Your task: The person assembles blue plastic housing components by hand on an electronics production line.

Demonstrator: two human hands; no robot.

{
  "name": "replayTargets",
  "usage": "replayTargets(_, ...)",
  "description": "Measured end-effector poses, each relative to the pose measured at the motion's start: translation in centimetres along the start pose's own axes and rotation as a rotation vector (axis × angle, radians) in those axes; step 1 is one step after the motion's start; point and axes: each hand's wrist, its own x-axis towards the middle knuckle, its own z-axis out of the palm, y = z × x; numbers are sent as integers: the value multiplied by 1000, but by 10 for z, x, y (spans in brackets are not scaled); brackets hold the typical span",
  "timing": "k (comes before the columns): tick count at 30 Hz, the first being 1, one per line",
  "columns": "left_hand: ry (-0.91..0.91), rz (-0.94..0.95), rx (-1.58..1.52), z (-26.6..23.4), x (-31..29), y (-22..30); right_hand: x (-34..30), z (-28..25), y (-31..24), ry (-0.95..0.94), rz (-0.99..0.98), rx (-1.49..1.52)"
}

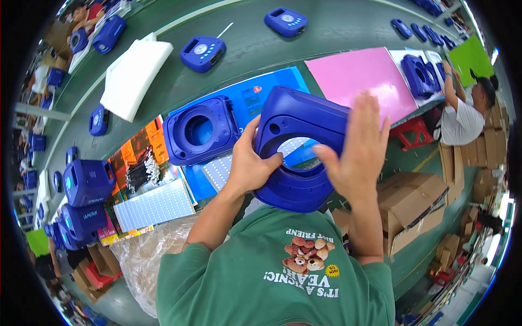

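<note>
A blue plastic speaker housing (296, 191) with a large round opening is held up in front of my chest. My left hand (253, 160) grips its left rim, the thumb lying at the edge of the opening. Beside its right side my right hand (356, 146) is raised, fingers stretched out and slightly blurred; whether it touches the housing I cannot tell. A second blue housing (174, 142) with a round hole lies on the blue sheet (244, 87) just left of my left hand. White dotted strip panels (155, 205) lie farther left on the bench.
Bundled black wires with white ends (144, 173) lie on an orange sheet. A pink sheet (364, 76) covers the bench at right. Finished-looking blue units (203, 54) stand on the green line beyond, near white foam (133, 79). Cardboard boxes (410, 204) and a co-worker (462, 119) are at right.
</note>
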Motion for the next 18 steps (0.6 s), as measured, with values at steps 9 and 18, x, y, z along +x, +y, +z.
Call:
replayTargets(9,32,-8,-156,-12,2,2,-74,40,9,-221,561,1386)
replayTargets(18,49,7,-105,-24,-2,5,-68,43,-9,-184,659,1527)
